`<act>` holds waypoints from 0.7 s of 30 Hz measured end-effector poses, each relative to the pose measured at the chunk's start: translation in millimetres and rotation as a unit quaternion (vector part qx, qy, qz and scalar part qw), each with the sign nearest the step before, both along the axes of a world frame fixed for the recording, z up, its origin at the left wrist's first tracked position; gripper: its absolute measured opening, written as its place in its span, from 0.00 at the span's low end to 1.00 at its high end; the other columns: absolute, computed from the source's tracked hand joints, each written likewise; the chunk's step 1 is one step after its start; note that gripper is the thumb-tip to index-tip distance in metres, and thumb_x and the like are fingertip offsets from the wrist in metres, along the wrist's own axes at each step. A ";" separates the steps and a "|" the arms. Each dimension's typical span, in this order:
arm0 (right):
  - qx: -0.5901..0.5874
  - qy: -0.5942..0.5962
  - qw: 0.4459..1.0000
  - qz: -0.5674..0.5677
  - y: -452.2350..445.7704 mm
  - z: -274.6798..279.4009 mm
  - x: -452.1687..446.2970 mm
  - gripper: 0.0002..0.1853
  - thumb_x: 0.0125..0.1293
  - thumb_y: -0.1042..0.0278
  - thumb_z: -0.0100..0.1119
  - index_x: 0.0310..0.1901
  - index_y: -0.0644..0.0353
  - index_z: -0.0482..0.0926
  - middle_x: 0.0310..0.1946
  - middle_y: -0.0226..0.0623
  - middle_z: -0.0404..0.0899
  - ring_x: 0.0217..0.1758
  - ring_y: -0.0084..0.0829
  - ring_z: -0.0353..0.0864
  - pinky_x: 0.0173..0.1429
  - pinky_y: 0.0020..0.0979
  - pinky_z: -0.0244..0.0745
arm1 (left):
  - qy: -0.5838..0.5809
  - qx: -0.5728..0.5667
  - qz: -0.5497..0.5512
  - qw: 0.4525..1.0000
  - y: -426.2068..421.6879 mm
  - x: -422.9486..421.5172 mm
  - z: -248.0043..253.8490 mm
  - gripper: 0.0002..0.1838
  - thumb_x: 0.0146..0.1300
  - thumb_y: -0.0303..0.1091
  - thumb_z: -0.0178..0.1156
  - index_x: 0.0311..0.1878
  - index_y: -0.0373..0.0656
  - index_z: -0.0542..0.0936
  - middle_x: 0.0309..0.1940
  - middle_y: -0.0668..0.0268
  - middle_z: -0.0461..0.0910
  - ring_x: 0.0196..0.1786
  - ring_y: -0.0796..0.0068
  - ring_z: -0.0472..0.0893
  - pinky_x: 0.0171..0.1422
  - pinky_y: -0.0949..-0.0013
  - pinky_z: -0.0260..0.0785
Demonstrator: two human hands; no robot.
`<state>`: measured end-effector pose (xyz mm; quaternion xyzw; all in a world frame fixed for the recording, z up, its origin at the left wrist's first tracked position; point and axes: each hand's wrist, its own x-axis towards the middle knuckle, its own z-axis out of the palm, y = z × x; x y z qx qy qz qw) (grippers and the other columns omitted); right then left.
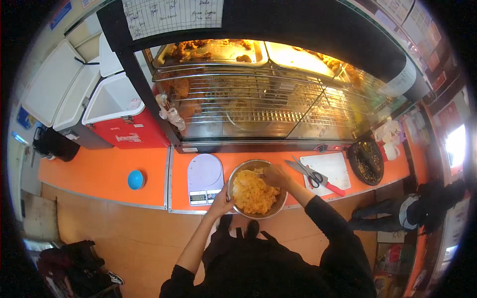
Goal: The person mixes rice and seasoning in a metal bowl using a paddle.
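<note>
A round metal bowl (283,198) sits at the front edge of the orange counter, holding orange-yellow food (256,193) with a paler patch at its left. My left hand (222,202) grips the bowl's left rim. At the upper right of the bowl, my right hand (276,176) is closed over the food; whatever it may hold is hidden. Just left of the bowl lies a kitchen scale (205,171) with a pale round platform. To the right, scissors (314,176) and a red-handled knife (334,187) rest on a white cutting board (338,166).
Behind the bowl stands a heated display case (238,146) with racks and fried food. A blue cup (135,180) and red cooler (131,131) are at left. A dark round tray (366,161) is at right, and another person (412,211) stands beyond.
</note>
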<state>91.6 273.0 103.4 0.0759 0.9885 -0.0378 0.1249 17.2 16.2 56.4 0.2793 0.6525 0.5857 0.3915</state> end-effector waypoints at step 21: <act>-0.026 0.120 0.991 0.061 6.8 33.0 118.3 0.20 0.65 0.48 0.49 0.29 0.56 0.79 0.15 0.41 0.73 0.17 0.44 0.75 0.23 0.41 0.69 | 0.009 -0.046 -0.010 0.999 -7.2 -16.7 -10.2 0.27 0.60 0.23 0.51 0.64 0.36 0.61 0.26 0.62 0.78 0.24 0.79 0.78 0.28 0.75 0.73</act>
